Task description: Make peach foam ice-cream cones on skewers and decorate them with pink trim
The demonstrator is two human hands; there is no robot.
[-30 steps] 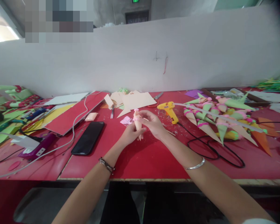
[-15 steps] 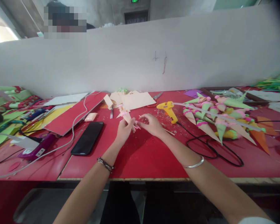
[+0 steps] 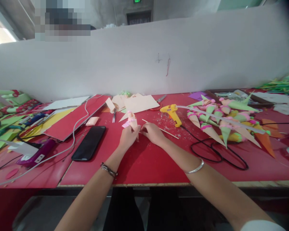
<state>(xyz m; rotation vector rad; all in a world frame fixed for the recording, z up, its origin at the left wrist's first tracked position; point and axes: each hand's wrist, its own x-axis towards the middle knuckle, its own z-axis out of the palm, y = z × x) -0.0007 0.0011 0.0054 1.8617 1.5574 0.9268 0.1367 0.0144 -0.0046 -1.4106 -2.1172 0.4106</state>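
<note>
My left hand (image 3: 127, 138) is closed round a small peach paper cone (image 3: 132, 119) with a pink band, its wide end pointing up and away. My right hand (image 3: 153, 132) rests just right of it, fingers curled with the tips pinched at the cone's narrow lower end. A thin wooden stick (image 3: 160, 129) lies on the red table (image 3: 149, 160) just beyond my right hand. Both wrists wear bracelets.
A yellow glue gun (image 3: 171, 112) with a black cord (image 3: 219, 154) lies right of my hands. A heap of finished green and peach cones (image 3: 221, 118) fills the right side. A black phone (image 3: 88, 142), cream paper sheets (image 3: 137, 104), scissors and cables lie left and behind.
The cone stood upright between both hands, then tilted left. My right hand let go of the upper part and dropped to the cone's tip. Both hands shifted slightly left and lower.
</note>
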